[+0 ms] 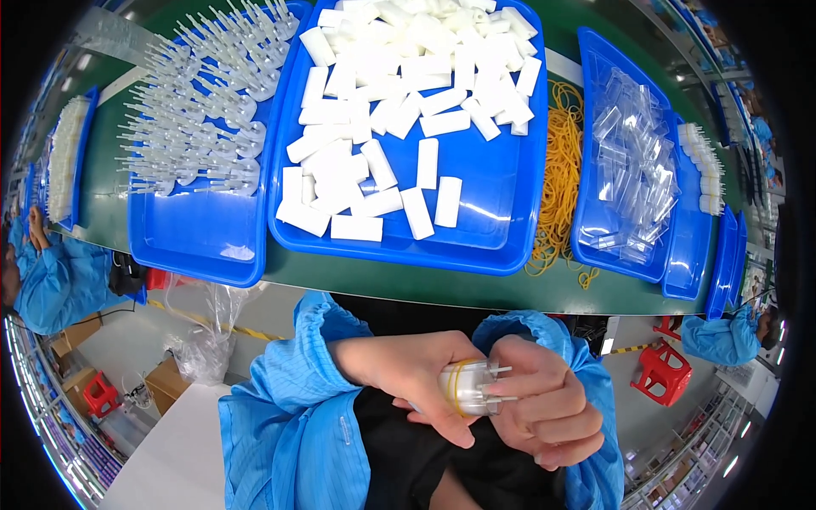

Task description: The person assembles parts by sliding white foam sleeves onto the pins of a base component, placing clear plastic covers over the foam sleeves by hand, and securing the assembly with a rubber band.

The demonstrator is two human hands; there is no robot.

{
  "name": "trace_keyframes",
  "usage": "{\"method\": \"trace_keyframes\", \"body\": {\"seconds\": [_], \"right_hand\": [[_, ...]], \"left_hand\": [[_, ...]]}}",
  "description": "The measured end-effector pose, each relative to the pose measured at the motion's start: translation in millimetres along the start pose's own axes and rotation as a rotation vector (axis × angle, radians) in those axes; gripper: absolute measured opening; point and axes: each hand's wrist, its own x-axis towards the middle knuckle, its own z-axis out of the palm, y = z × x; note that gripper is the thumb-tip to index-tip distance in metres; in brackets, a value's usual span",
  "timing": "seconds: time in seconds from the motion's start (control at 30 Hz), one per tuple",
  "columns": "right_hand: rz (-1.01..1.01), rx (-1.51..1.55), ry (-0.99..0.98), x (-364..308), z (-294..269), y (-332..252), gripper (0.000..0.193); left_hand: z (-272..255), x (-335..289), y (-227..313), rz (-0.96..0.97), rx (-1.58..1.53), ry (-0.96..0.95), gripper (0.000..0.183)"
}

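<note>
In front of my body, above my lap, I hold a short white cylindrical piece in a clear plastic sleeve. Yellow rubber bands circle it, and thin pale prongs stick out of its right end. My left hand is closed round the left side, with the thumb across the front. At the pronged end, my right hand has its fingers curled against the piece and the prongs. The fingertips behind the piece are hidden.
On the green table, a blue tray holds white blocks. A left tray carries white stemmed parts. Rightward lie loose yellow rubber bands and a tray of clear plastic sleeves. Other people in blue sleeves sit at both sides.
</note>
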Motion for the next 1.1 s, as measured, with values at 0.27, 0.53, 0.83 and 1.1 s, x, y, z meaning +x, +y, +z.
{"method": "trace_keyframes", "body": {"seconds": [0.27,0.53,0.83,1.1], "right_hand": [[-0.141,-0.015,0.045,-5,-2,7,0.018],[-0.216,0.090,-0.018,2,0,14,0.006],[-0.295,0.119,-0.145,-2,-5,17,0.018],[-0.334,0.035,-0.297,8,-14,21,0.025]], "left_hand": [[2,1,-1,0.013,0.013,0.069,0.040],[2,5,-4,-0.005,0.046,0.072,0.037],[0,8,-8,0.016,0.065,-0.005,0.032],[3,6,5,-0.032,-0.027,0.040,0.028]]}}
